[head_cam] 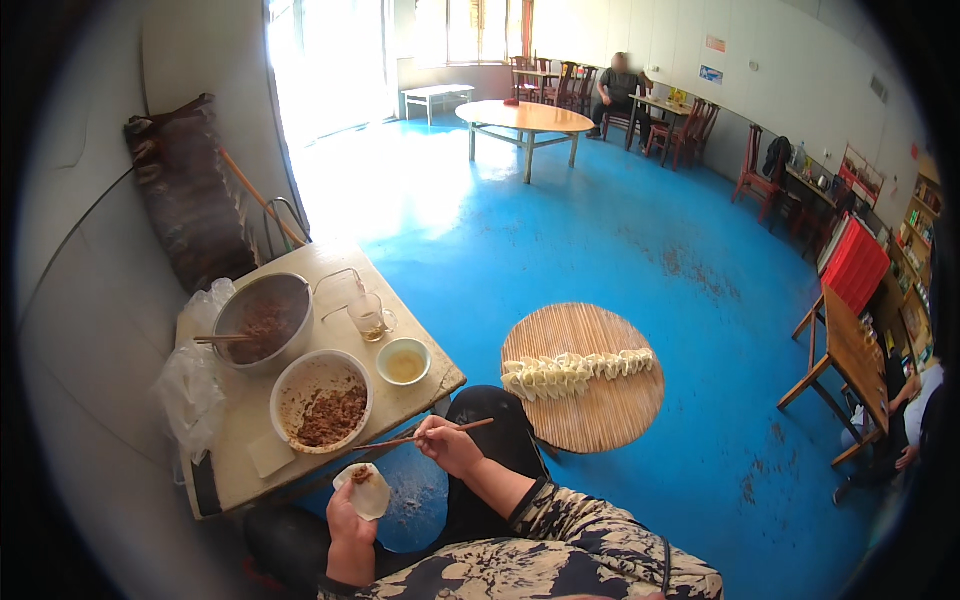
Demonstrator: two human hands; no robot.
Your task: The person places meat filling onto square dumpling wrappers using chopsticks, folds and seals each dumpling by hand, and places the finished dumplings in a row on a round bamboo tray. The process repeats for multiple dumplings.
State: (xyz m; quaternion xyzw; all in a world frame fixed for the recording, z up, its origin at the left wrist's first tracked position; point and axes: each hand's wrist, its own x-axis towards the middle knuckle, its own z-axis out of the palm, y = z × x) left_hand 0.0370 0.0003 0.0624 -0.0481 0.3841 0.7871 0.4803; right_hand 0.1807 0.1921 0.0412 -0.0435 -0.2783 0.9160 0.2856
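On the fingers of my left hand [351,529] lies a round dough wrapper [367,491] with a small dab of meat filling [361,475] near its upper edge. My right hand [448,446] grips a pair of chopsticks [474,426], their tips pointing left, just above the wrapper. A white bowl of minced meat filling [330,420] stands on the table in front of my hands. Filled dumplings [555,373] form overlapping rows on a round slatted tray [592,427] to the right. Below my hands, a blue floured surface [412,499] shows between my legs.
The pale table [337,262] also bears a metal bowl of meat [262,322], a glass mug [367,319], a small bowl of liquid [403,363] and plastic bags [191,397]. A round table [525,114] and a seated person [619,90] are far off. Another person is at the right edge.
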